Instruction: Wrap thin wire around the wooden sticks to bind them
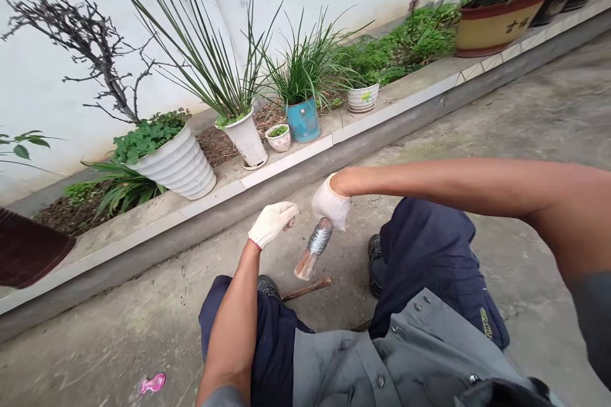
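Observation:
My left hand (273,224), in a white knit glove, is closed with its fingers curled in. Whatever it may pinch is too small to make out. Just to its right is my right hand (331,202), gloved too, bent down at the wrist and closed at the upper end of a short wooden stick (304,266). Its fingers are mostly hidden behind the glove and the wood. Silvery wire (319,238) is wound in a thick coil round the stick's upper half. The stick tilts, its bare lower end pointing toward my left foot.
A thin piece of wood (308,289) lies on the concrete between my shoes. A pink object (153,383) is on the ground at lower left. Ahead runs a low tiled ledge (286,168) bearing potted plants, among them a blue pot (303,122) and a white ribbed pot (179,165).

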`<state>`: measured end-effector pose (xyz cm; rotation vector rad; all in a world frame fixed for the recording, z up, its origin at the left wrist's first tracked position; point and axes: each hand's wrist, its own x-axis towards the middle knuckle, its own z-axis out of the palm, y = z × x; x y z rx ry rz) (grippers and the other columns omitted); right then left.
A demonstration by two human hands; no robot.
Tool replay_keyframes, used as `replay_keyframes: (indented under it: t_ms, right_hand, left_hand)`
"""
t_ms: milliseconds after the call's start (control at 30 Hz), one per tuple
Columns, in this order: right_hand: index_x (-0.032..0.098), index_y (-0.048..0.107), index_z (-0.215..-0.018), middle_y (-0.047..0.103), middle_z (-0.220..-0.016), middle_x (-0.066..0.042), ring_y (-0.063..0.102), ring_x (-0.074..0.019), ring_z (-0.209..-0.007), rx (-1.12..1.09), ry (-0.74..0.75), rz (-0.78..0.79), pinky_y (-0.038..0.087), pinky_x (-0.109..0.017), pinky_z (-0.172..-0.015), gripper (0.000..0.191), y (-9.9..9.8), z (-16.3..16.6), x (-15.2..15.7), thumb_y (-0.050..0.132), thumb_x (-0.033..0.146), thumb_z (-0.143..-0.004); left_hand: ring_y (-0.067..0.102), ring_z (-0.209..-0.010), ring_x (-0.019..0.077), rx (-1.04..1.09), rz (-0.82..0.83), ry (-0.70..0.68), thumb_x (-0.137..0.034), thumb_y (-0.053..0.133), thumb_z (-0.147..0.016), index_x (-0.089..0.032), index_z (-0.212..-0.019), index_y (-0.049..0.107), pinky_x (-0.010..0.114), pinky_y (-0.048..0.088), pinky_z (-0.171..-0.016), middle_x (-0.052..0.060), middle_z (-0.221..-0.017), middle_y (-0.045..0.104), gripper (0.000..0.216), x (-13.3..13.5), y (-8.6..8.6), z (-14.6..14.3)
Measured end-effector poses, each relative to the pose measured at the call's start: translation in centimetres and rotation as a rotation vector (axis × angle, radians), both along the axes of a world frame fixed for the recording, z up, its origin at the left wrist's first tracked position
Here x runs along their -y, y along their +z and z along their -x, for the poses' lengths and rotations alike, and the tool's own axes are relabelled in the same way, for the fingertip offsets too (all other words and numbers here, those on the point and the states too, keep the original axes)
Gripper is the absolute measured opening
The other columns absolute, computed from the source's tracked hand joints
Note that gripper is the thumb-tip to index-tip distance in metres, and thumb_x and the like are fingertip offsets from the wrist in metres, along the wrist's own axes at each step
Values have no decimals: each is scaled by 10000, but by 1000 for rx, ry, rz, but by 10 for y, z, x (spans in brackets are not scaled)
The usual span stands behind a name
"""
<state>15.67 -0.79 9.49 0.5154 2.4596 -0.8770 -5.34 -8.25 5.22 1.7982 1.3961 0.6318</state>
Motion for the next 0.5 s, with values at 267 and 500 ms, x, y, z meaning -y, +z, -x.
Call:
replay_keyframes:
  t_ms: [267,500]
  right_hand:
    - [144,727,-943,679,-745,-21,568,-148,-669,-147,-217,-456,397,-262,-655,369,69,0,-16,711,465,-760]
    - [121,761,-1098,749,-994,-191,715,-313,-914,-31,-559,-868,516,-372,-781,374,55,9,-35,674,300,-781]
  left_hand:
    - [572,-565,128,110,-31,87,-522,523,-942,-152,-1051,717,236,454,-572,9,-684,659,431,-2,5,5]
    - [565,-568,118,87,-34,106,-432,548,-925,-153,-1084,717,222,449,-560,-3,-682,642,362,-2,6,0]
